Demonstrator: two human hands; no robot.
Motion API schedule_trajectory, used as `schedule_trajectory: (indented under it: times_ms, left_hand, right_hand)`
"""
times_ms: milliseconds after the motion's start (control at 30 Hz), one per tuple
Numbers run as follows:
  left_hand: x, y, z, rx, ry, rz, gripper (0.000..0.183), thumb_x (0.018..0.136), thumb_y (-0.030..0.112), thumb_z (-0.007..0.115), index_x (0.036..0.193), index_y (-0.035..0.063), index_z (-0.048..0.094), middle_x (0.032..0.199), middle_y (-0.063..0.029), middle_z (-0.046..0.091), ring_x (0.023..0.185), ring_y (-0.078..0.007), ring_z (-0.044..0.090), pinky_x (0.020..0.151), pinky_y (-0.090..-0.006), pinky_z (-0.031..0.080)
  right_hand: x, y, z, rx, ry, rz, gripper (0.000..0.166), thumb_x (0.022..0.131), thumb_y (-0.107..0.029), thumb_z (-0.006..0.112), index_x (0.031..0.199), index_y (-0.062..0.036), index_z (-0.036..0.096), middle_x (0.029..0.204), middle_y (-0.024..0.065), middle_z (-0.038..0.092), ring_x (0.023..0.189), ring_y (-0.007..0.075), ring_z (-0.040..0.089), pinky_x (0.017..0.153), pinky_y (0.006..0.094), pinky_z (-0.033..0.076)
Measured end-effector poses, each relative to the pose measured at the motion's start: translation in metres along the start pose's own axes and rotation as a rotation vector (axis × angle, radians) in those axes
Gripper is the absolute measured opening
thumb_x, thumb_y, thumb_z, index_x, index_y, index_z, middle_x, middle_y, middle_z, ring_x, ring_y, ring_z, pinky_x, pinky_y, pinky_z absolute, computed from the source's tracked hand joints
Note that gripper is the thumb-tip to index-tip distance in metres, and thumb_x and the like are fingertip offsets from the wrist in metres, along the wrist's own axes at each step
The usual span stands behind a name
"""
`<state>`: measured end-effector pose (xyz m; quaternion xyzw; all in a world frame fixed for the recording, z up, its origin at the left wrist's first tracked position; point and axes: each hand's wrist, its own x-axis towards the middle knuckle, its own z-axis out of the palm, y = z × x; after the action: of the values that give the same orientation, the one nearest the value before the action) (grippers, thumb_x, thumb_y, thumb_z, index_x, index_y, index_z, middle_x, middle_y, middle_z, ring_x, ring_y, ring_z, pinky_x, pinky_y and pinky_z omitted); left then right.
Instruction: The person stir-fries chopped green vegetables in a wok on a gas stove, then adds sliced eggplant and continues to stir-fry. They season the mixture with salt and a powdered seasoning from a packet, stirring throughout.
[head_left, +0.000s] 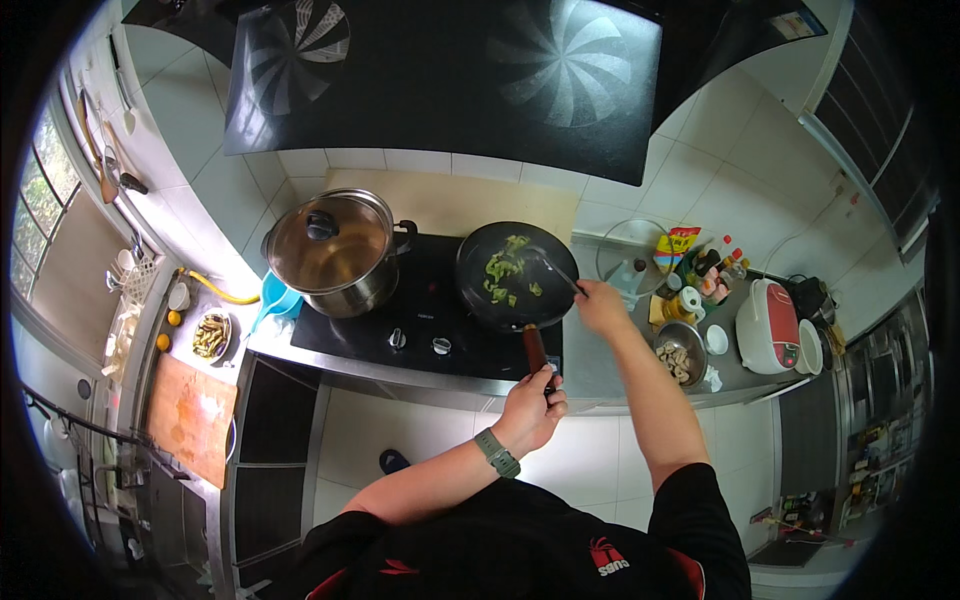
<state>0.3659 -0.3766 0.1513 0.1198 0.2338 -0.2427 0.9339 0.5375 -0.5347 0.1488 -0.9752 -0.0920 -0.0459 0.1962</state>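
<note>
My left hand (534, 409) grips the wooden handle (534, 349) of a dark frying pan (480, 307) on the right side of the black gas stove (427, 337). Chopped green vegetable pieces (504, 268) lie scattered across the pan's middle. In my right hand (602, 307) is the handle of a metal spatula (555, 266), held over the pan's right rim. Its far end reaches down into the pan, where the blade is hard to make out.
Left of the pan stands a lidded steel pot (337, 255). A glass lid (636, 259), condiment bottles (720, 259), a steel bowl of sliced food (681, 352) and a rice cooker (769, 326) occupy the right counter. A wooden cutting board (191, 420) lies left; the range hood (442, 75) hangs above.
</note>
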Motion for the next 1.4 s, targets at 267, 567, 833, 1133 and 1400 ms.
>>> schedule_trajectory:
  times_ms: [267, 567, 833, 1133, 1400]
  left_hand:
    - [0.001, -0.001, -0.002, -0.016, 0.012, 0.005, 0.006, 0.098, 0.015, 0.053, 0.093, 0.0115, 0.052, 0.084, -0.0032, 0.052, 0.064, -0.0117, 0.042, 0.051, -0.023, 0.031]
    - [0.012, -0.009, -0.009, 0.006, 0.027, -0.043, 0.009, 0.098, 0.017, 0.054, 0.093, 0.0106, 0.05, 0.083, -0.0041, 0.052, 0.067, -0.0146, 0.045, 0.055, -0.0263, 0.036]
    - [0.015, -0.007, -0.015, 0.125, 0.123, -0.015, 0.01, 0.096, 0.018, 0.057, 0.095, 0.0104, 0.051, 0.082, -0.0037, 0.054, 0.072, -0.0171, 0.05, 0.068, -0.0332, 0.047]
    - [0.015, -0.006, -0.015, 0.213, 0.161, 0.007, 0.009, 0.095, 0.018, 0.059, 0.092, 0.012, 0.053, 0.08, -0.0017, 0.054, 0.072, -0.0162, 0.051, 0.071, -0.0359, 0.047]
    - [0.019, -0.005, -0.024, 0.325, 0.191, 0.08, 0.011, 0.091, 0.02, 0.062, 0.088, 0.0128, 0.055, 0.079, -0.0007, 0.055, 0.07, -0.0155, 0.053, 0.068, -0.0351, 0.047]
  right_hand:
    - [-0.033, -0.026, -0.052, 0.064, -0.253, -0.082, 0.028, 0.085, -0.018, 0.058, 0.108, -0.0053, 0.068, 0.101, 0.0205, 0.067, 0.096, 0.0406, 0.061, 0.084, 0.0456, 0.05]
    - [-0.071, -0.024, -0.096, -0.02, -0.211, -0.063, 0.033, 0.084, -0.017, 0.06, 0.114, -0.0052, 0.065, 0.1, 0.0224, 0.066, 0.094, 0.0409, 0.062, 0.082, 0.0434, 0.05]
    - [-0.097, -0.003, -0.05, 0.288, -0.01, 0.14, 0.034, 0.088, -0.016, 0.061, 0.12, -0.0039, 0.063, 0.099, 0.024, 0.067, 0.092, 0.0382, 0.066, 0.079, 0.0391, 0.051]
    - [-0.101, 0.015, -0.006, 0.586, 0.138, 0.225, 0.036, 0.092, -0.011, 0.058, 0.126, 0.0014, 0.059, 0.069, -0.0031, 0.052, 0.061, 0.0052, 0.043, 0.053, 0.023, 0.036]
    - [-0.096, -0.016, -0.02, 1.166, 0.055, 0.584, 0.042, 0.095, -0.014, 0.056, 0.135, -0.0063, 0.051, 0.068, 0.0001, 0.051, 0.051, 0.007, 0.04, 0.044, 0.0237, 0.032]
